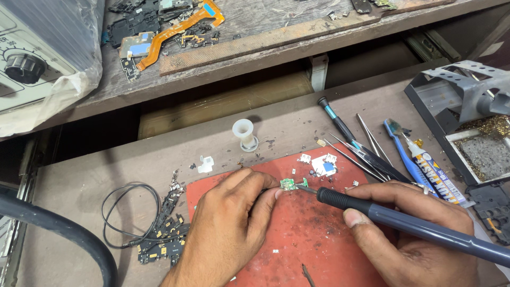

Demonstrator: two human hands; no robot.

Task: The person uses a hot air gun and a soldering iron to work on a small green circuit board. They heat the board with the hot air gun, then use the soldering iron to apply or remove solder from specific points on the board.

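Note:
My left hand [228, 223] rests on a red work mat [308, 239] and pinches a tiny green circuit board [289, 184] between thumb and forefinger. My right hand [409, 234] grips a dark blue-grey soldering iron [404, 220]. Its black collar and metal tip point left, and the tip touches the right edge of the small board. Several small white and blue parts [324, 166] lie on the mat just beyond the board.
Tweezers [366, 154], a black screwdriver [336, 121], a blue toothbrush [404, 154] and a glue tube [433, 170] lie right of the mat. A metal stand with tray [467, 117] sits far right. A white spool [245, 133], black wire loop [130, 212] and dark board scraps [164, 239] lie left.

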